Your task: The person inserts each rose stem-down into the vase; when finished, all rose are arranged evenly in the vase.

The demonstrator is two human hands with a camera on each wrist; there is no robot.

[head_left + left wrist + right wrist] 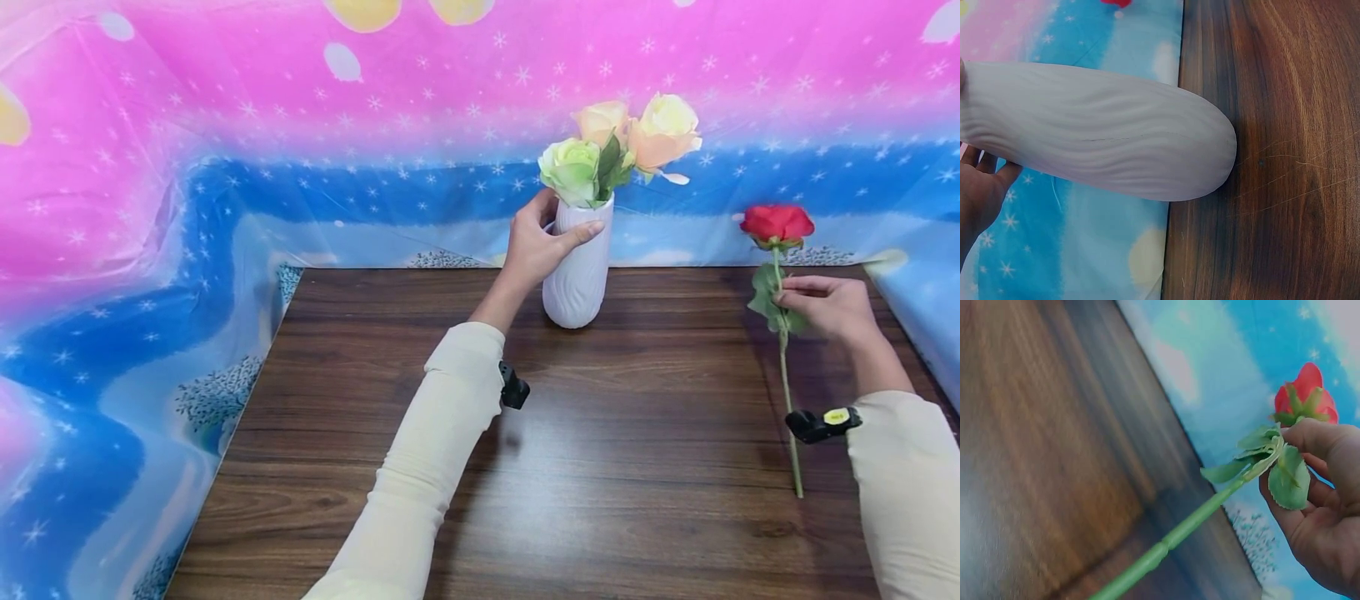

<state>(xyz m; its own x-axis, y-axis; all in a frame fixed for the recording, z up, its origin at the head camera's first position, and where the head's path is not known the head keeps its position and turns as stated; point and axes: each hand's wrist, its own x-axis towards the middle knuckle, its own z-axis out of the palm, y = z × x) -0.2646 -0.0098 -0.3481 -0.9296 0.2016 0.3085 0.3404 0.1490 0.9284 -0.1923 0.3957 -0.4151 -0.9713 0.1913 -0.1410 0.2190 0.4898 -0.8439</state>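
Note:
My left hand (536, 242) grips a white ribbed vase (577, 279) near its top, fingers behind and thumb across the front. The vase stands at the far part of the table, and its wavy surface fills much of the left wrist view. Out of its mouth rise a pale green rose (572, 171), a peach rose (602, 123) and a cream-and-peach rose (665, 133). To the right, my right hand (828, 307) pinches the leafy upper stem of a red rose (777, 225). The rose is upright, its long green stem (1191, 522) pointing down over the table.
The dark wooden table (360, 467) has its back edge just behind the vase. A pink and blue cloth (420, 192) with snowflakes hangs behind and along the left side. Black wrist cameras (514, 387) sit on both cream sleeves (423, 450).

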